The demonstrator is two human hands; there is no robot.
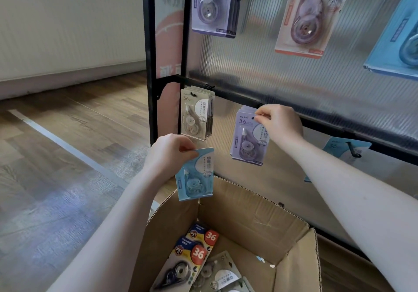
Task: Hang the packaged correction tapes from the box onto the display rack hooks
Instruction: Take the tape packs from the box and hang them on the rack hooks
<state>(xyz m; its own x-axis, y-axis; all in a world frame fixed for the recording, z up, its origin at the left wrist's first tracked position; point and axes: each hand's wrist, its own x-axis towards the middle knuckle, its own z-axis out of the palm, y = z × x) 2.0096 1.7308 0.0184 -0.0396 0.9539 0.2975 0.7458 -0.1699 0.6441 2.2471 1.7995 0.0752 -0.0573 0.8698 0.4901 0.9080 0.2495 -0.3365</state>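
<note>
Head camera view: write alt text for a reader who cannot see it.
A person's right hand pinches the top of a purple correction tape pack at a hook on the black display rack, while the left hand holds a blue correction tape pack above an open cardboard box with more packs inside. Beige packs hang further left.

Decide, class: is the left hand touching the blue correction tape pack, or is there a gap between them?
Touching. The head view shows the left hand pinching the top corner of the blue correction tape pack, holding it above the cardboard box.
</note>
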